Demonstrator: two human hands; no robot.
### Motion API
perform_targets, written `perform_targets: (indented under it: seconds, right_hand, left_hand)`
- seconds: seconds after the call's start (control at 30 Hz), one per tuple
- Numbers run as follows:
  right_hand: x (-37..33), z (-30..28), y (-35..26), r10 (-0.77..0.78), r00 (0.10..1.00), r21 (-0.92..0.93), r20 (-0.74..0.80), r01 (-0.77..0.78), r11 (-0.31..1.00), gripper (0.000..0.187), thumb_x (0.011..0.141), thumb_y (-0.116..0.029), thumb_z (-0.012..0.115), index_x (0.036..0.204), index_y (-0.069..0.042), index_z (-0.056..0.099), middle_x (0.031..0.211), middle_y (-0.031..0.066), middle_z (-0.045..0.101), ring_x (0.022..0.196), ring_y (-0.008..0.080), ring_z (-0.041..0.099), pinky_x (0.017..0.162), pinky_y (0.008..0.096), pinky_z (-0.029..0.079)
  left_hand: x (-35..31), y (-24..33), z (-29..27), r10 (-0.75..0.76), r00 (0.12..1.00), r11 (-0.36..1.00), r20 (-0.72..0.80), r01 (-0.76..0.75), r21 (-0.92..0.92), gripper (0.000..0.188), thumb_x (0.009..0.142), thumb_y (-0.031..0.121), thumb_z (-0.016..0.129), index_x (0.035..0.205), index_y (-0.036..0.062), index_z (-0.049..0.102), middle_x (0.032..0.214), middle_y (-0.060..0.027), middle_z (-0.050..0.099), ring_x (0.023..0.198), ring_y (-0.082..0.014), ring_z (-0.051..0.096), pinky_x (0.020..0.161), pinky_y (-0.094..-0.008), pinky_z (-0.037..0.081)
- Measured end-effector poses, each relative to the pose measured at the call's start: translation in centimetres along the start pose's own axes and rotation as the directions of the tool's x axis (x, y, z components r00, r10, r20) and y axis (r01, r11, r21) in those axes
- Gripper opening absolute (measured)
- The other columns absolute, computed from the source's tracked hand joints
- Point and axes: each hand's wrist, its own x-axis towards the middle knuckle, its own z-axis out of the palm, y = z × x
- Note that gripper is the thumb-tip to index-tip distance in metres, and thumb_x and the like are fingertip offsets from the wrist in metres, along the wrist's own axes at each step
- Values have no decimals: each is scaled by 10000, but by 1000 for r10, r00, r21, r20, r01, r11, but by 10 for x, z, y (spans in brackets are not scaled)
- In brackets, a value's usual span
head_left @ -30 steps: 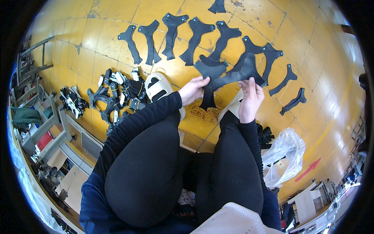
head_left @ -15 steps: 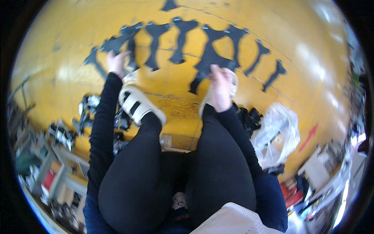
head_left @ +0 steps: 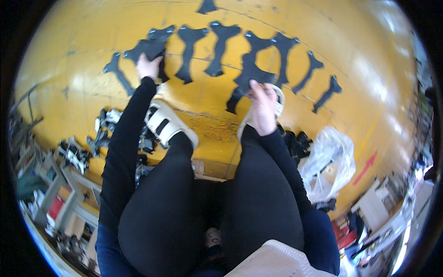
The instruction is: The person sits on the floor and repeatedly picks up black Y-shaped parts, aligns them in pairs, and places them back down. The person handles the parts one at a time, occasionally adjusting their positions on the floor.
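Note:
Flat black cut-out pieces (head_left: 223, 44) with flared ends lie in an arc on the yellow floor. At the left of the arc, my left hand (head_left: 148, 68) is closed at the lower edge of a dark piece (head_left: 151, 47), which overlaps others beneath it; its fingertips are partly hidden. Close to my right foot, my right hand (head_left: 264, 107) pinches the lower edge of another black piece (head_left: 255, 74) between thumb and fingers. That piece covers part of a longer black strip (head_left: 233, 101).
My feet, in cream sandals (head_left: 167, 123), flank loose scraps on the floor. A clear plastic bag (head_left: 328, 161) and dark bundles (head_left: 295, 142) sit at the right. Several black and grey pieces (head_left: 99, 141) are heaped at the left, near a grey frame (head_left: 69, 194).
My left hand has moved slightly right and farther away, closing in on the dark piece. My right hand stays at nearly the same spot by its piece. The view has shifted slightly.

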Motion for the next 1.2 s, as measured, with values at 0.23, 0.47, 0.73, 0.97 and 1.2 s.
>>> perform_targets:
  seconds: [0.23,0.47,0.73,0.97,1.2]
  right_hand:
    - [-9,11,-18,62,994,-110,86,-52,993,95,838,-101,641,841,-116,548,760,-26,590,694,84,560,677,251,433]
    - [-7,37,-80,135,965,-455,223,-19,890,171,847,-98,630,888,-16,486,750,78,589,678,142,585,648,264,469]
    - [23,115,-72,475,815,-668,332,-152,728,219,862,-151,626,964,-14,489,919,55,548,842,162,592,784,302,475]
    - [74,182,59,437,813,-486,385,-225,845,196,838,-137,644,932,-22,517,875,54,577,801,163,606,718,276,480]
    - [129,213,134,320,888,-391,332,-179,903,233,825,-34,613,1026,54,535,855,89,606,715,161,621,615,260,477]
  left_hand:
    - [-4,17,-2,-136,990,989,-35,133,-68,436,617,229,772,973,29,619,925,-202,650,896,-362,620,818,-417,486]
    - [-33,26,-62,-270,928,446,257,357,-821,183,695,34,709,770,53,544,598,29,502,473,-51,437,424,-207,322]
    - [-90,-9,-156,-328,890,251,317,406,-879,105,793,39,638,835,62,544,641,64,426,473,-19,356,400,-179,211]
    - [-116,-30,-165,-365,842,146,396,472,-869,97,789,42,644,821,56,553,583,61,415,450,-19,338,399,-178,202]
    - [-125,-30,-171,-334,834,202,439,518,-831,93,811,43,622,814,62,531,567,67,390,445,-21,331,395,-180,212]
